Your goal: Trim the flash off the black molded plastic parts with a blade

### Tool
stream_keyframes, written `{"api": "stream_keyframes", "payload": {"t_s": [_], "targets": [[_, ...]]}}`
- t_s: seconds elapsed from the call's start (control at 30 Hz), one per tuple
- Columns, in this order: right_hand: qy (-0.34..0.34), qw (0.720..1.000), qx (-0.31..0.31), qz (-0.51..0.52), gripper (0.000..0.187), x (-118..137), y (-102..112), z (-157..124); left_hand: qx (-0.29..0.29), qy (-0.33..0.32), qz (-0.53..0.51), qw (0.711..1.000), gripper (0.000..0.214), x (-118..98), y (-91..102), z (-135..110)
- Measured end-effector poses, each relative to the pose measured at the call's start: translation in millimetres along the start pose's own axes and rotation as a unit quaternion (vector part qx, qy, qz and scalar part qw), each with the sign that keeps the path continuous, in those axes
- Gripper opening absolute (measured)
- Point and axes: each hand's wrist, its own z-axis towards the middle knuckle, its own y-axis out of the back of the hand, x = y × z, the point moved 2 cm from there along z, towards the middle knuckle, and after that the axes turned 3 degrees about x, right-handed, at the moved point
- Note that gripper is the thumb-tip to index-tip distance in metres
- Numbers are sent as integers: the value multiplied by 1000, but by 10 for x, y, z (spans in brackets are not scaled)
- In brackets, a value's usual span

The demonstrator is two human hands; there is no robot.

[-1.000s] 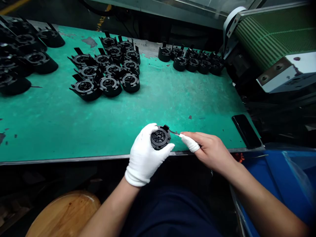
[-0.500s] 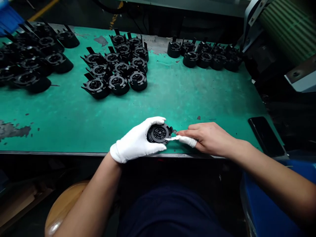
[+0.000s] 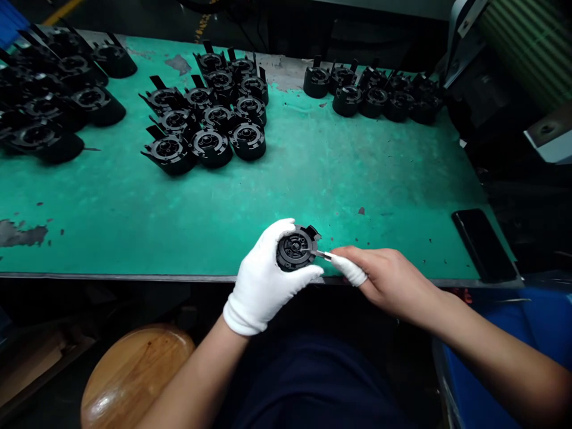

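Observation:
My left hand [image 3: 263,280], in a white glove, is closed around a round black plastic part [image 3: 295,248] held over the near edge of the green table mat [image 3: 286,185]. My right hand [image 3: 388,277] is bare except for a white wrap on the forefinger. It pinches a small thin blade tool [image 3: 322,254] whose tip touches the part's rim on its right side.
Groups of the same black parts stand at the far left [image 3: 49,101], far middle [image 3: 210,113] and far right [image 3: 375,92]. A black phone [image 3: 483,244] lies at the mat's right corner. A wooden stool [image 3: 134,375] and a blue bin [image 3: 513,351] are below the table edge.
Both hands shifted slightly right and toward me with the part. The part has been turned in my left hand, and the blade stays at its rim.

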Motion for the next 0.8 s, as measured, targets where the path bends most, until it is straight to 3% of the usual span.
{"api": "stream_keyframes", "payload": {"t_s": [0.1, 0.3, 0.5, 0.63, 0.8], "targets": [[2, 1000, 17, 3, 48, 102, -20, -58, -33, 15, 1, 999, 71, -28, -84, -77], [-11, 996, 91, 8, 51, 185, 27, -2, -30, 10, -3, 999, 71, -19, -82, -66], [1, 999, 48, 8, 54, 149, 25, -24, -30, 7, -7, 1000, 70, -18, -85, -57], [9, 997, 78, -6, 52, 158, 12, -12, -31, -1, -7, 1000, 69, -12, -87, -59], [15, 999, 36, -3, 49, 149, 9, 35, -33, -12, -5, 999, 66, -17, -83, -58]]}}
